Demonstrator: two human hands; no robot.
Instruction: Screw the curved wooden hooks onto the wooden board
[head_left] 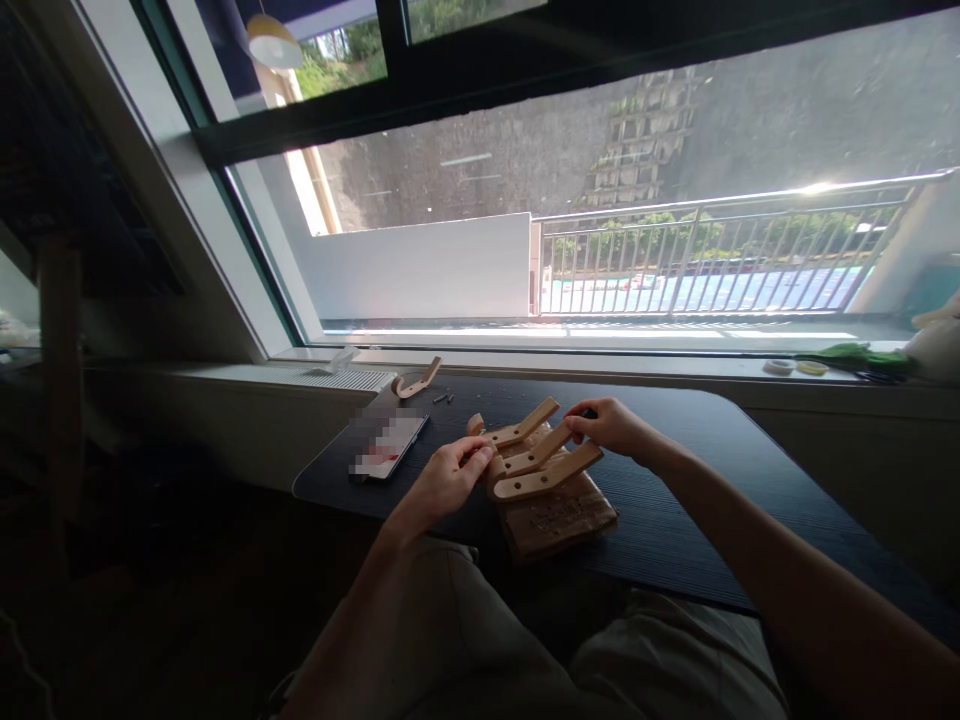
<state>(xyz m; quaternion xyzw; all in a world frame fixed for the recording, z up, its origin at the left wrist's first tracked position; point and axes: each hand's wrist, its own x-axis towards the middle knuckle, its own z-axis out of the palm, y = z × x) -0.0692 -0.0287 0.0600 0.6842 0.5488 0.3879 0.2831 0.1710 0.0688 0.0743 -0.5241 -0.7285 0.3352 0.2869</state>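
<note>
Three pale wooden hooks lie side by side across a brown block (559,520) that looks wrapped in film or tape. The middle wooden hook (534,458) is between my hands. My left hand (452,475) pinches its curled end with thumb and fingers. At its straight upper end, my right hand (606,428) has thumb and fingertips closed on it. The near wooden hook (541,481) shows two dark holes and rests just below my fingers. Behind the middle one is the far wooden hook (525,425), its curled end partly beyond my left hand.
Another wooden hook (417,380) stands at the dark table's (675,420) back left edge, with a few small screws (442,399) beside it. A flat phone-like device (390,447), partly blurred out, lies left. Tape rolls (780,367) and a green item (851,354) sit on the windowsill.
</note>
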